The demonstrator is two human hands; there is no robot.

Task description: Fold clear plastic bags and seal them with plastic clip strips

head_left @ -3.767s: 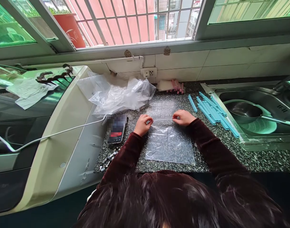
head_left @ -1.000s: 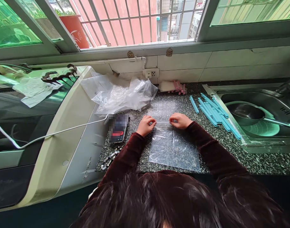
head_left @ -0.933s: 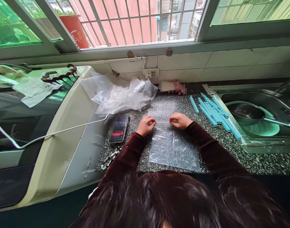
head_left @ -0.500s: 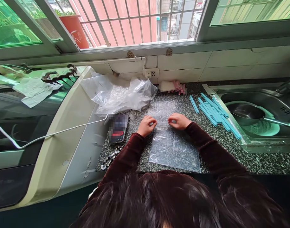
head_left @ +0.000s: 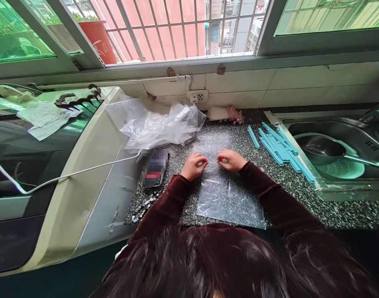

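Observation:
A clear plastic bag (head_left: 228, 198) lies flat on the speckled countertop (head_left: 341, 213), its near edge close to the counter's front. My left hand (head_left: 194, 165) pinches the far edge of the bag at its left. On the other side, my right hand (head_left: 232, 160) pinches the same edge, fingers curled. A short stretch of that edge bridges the gap between both hands. Left of my left hand a phone (head_left: 156, 169) rests on the counter, partly blurred out. Light-blue plastic strips (head_left: 279, 142) lie to the right, beyond my right hand.
Crumpled clear plastic bags (head_left: 164, 124) are heaped behind the phone. Small pink strips (head_left: 234, 114) sit by the wall, near a socket (head_left: 197, 97). A metal sink (head_left: 341, 192) with a pan (head_left: 321, 147) is at right. A white cable (head_left: 83, 174) crosses the machine (head_left: 105, 194) at left.
My hands have come closer together and slightly nearer to me. The bag has slid a little toward the counter's front edge, its far edge now bending between my fingers.

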